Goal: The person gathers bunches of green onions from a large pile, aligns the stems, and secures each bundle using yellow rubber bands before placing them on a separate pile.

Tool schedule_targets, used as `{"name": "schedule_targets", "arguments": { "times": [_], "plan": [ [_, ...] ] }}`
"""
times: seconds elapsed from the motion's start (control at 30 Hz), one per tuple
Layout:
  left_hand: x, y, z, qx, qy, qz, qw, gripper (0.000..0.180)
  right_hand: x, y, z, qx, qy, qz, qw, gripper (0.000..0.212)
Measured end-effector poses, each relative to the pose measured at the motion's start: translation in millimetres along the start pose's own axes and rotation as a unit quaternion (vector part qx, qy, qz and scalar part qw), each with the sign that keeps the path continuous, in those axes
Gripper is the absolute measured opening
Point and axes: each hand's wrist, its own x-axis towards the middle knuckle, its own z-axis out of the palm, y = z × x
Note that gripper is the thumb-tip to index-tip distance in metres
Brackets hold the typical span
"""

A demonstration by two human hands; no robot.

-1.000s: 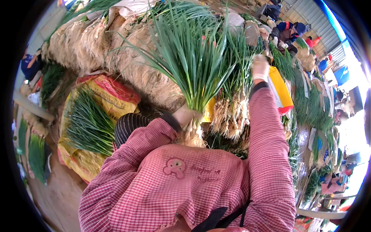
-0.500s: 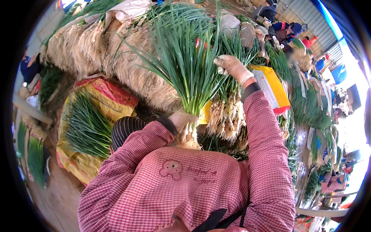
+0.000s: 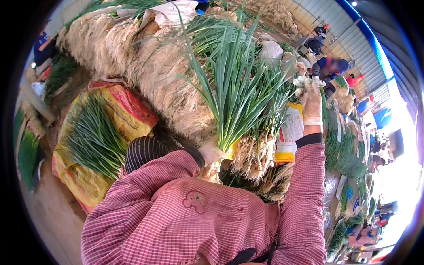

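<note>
My gloved left hand [image 3: 212,151] is closed round the pale lower stalks of a bunch of green garlic [image 3: 234,88]. Its long flat leaves fan upward, and the roots hang below my hand against my checked clothing. Out to the right, my gloved right hand [image 3: 310,99] is raised with fingers apart and nothing visible in them. It is clear of the held leaves, above a white and yellow package [image 3: 289,132]. Between my hands, another bunch with tangled pale roots [image 3: 254,157] lies beyond the held one.
A long heap of bunches, roots outward [image 3: 170,84], runs across the far side. At left, a yellow and red woven sack [image 3: 139,117] carries cut greens [image 3: 95,137]. My knee in striped cloth [image 3: 143,154] is beside it. Other people [image 3: 329,68] work at the far right among more greens.
My right hand has left the leaves of the bunch and moved right, its fingers opening. My left hand still holds the bunch, whose leaves now lean more to the right.
</note>
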Motion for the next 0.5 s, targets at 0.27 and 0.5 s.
{"name": "schedule_targets", "arguments": {
  "times": [0.27, 0.5],
  "plan": [
    [13, -20, 11, 0.038, 0.015, 0.076, 0.996, 0.038, 38, 47, 33, -0.161, -0.034, 0.259, 0.952, 0.018],
    [26, -39, 9, 0.053, 0.002, 0.101, 0.993, 0.050, 60, 101, 13, -0.413, 0.025, -0.011, 0.910, 0.022]
  ]
}}
